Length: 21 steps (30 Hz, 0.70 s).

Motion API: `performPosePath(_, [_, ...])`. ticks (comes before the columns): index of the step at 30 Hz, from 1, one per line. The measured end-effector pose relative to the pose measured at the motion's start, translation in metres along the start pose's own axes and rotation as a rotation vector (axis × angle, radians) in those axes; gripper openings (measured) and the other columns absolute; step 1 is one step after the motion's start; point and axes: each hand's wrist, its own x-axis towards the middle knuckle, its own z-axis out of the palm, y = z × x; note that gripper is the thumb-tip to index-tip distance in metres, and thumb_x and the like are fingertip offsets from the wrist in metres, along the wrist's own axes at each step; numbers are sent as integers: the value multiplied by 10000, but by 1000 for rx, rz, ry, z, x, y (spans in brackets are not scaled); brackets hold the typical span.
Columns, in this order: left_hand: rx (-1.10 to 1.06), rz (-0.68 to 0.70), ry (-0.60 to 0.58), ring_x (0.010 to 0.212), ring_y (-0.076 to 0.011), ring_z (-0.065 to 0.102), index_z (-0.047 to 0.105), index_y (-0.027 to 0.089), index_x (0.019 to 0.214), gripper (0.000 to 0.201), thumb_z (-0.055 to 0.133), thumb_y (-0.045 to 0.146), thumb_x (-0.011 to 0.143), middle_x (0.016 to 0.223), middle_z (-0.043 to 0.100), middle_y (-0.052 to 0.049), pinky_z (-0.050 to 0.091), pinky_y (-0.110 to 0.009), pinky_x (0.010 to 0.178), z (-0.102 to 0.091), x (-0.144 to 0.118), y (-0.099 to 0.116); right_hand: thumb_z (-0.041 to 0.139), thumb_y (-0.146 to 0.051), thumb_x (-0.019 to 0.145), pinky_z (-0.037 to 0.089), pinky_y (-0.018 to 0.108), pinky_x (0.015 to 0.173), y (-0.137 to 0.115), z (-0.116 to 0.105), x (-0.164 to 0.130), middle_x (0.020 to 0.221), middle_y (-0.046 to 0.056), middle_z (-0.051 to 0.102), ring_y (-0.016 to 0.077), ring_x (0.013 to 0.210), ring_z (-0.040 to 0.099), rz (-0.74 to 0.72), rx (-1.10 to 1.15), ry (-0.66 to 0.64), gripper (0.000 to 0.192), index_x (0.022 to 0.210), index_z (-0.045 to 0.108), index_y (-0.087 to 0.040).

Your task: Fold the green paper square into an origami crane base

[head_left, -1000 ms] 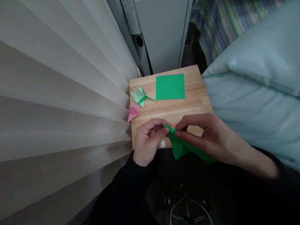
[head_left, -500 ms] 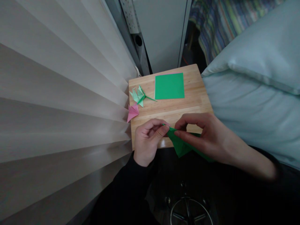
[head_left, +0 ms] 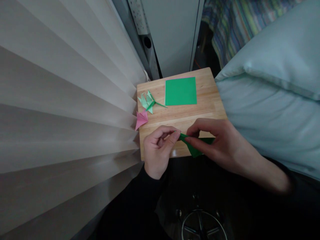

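Note:
Between my two hands is a sheet of green origami paper (head_left: 195, 151), narrowed and creased at its left end. My left hand (head_left: 158, 150) pinches that narrow tip between thumb and forefinger. A little to the right, my right hand (head_left: 217, 140) grips the same paper between thumb and fingers and hides part of it. The paper is over the near edge of the small wooden table (head_left: 207, 113). Farther back lies a square stack of green paper (head_left: 181, 91), with a pink edge showing behind it.
At the table's left side lie a pink folded paper piece (head_left: 142, 119), light green folded paper (head_left: 146, 101) and a thin dark green folded stem (head_left: 160, 104). A pleated curtain (head_left: 75, 126) borders the left, pale bedding (head_left: 270, 110) the right. A cabinet (head_left: 172, 36) stands behind.
The hanging part of the green paper has lifted and turned, so less of it shows below my right hand. Both hands keep their pinch in nearly the same place.

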Motion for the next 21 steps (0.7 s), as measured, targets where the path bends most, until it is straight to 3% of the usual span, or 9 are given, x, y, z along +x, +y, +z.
performPosePath(8, [8, 98, -37, 857, -133, 700, 802, 226, 903, 38, 785, 260, 902, 882, 754, -20, 571, -243, 791, 0, 2, 0, 701, -157, 883, 471, 281, 663, -1, 0, 1, 757, -4, 734, 157, 709, 672, -15, -44, 37, 108, 787, 694, -206])
performPosePath(21, [-76, -78, -31, 828, -152, 682, 787, 230, 872, 154, 788, 383, 893, 852, 733, -25, 578, -271, 770, -1, -2, 0, 688, -190, 885, 496, 288, 666, -5, -1, 1, 760, 3, 750, 179, 730, 687, 58, 40, -6, 133, 759, 685, -232])
